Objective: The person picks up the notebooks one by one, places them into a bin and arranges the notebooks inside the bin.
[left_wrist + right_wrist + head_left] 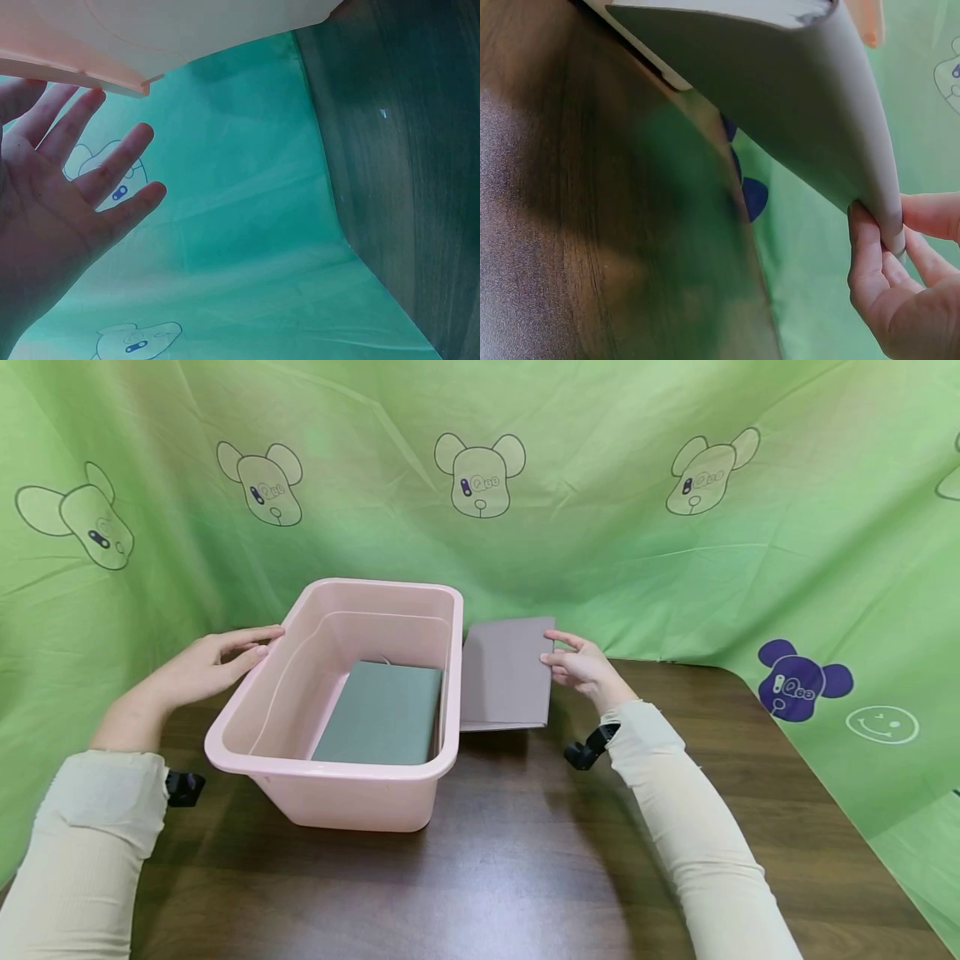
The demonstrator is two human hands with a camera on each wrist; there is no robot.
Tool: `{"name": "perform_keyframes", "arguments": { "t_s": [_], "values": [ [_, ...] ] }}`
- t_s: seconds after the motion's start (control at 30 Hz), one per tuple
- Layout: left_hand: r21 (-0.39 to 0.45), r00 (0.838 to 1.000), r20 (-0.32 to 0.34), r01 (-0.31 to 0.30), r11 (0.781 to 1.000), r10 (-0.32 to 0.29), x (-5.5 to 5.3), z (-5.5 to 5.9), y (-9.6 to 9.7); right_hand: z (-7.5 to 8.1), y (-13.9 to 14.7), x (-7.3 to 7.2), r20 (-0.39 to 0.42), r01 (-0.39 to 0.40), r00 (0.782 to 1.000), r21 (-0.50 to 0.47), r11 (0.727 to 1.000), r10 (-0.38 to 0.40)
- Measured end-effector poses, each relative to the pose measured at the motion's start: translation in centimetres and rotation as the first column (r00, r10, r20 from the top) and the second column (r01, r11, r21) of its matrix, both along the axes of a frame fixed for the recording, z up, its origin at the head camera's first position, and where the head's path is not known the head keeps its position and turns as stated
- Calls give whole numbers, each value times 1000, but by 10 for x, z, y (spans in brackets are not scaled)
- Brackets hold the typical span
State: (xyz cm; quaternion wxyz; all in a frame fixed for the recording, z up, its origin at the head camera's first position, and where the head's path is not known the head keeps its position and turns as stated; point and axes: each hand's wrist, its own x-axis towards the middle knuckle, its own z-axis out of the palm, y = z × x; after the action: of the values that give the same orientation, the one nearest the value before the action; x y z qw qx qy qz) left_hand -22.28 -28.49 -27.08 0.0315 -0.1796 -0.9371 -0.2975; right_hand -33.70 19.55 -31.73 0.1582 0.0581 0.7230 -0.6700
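A pink plastic bin [352, 797] stands on the table, with a green book [382, 714] lying flat inside it. My left hand [202, 668] touches the bin's left rim. In the left wrist view, the fingers of that hand [75, 172] are spread and nearly straight under the rim. Just right of the bin, my right hand [583, 668] pinches a grey book [506, 672] at its right edge. The right wrist view shows the thumb and fingers on either side of the book's spine [870, 120], with white pages at its far end. The book is tilted and raised off the table.
Dark wood table [517, 860] extends in front of and to the right of the bin. A green curtain [585, 552] printed with bear heads hangs behind and along both sides. Small black cameras [592, 747] sit on both wrists.
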Motion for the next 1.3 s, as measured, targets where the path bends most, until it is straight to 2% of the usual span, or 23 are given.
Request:
{"name": "perform_keyframes", "arguments": {
  "t_s": [0.23, 0.7, 0.87, 1.3],
  "values": [
    [7, 1000, 16, 9, 1000, -9, 1, 1, 1, 9, 0, 5, -6, 10, 1000, -12, 1000, -10],
    [7, 999, 46, 2, 1000, -3, -2, -1, 0, 27, 6, 17, -21, -7, 1000, -115, 993, 5],
    [7, 999, 40, 12, 1000, -12, -2, -2, -1, 32, 9, 19, -38, -11, 999, -110, 994, 7],
    [9, 999, 40, 18, 1000, -18, -3, -1, -1, 42, 13, 23, -34, 20, 999, -200, 980, -27]
  ]
}}
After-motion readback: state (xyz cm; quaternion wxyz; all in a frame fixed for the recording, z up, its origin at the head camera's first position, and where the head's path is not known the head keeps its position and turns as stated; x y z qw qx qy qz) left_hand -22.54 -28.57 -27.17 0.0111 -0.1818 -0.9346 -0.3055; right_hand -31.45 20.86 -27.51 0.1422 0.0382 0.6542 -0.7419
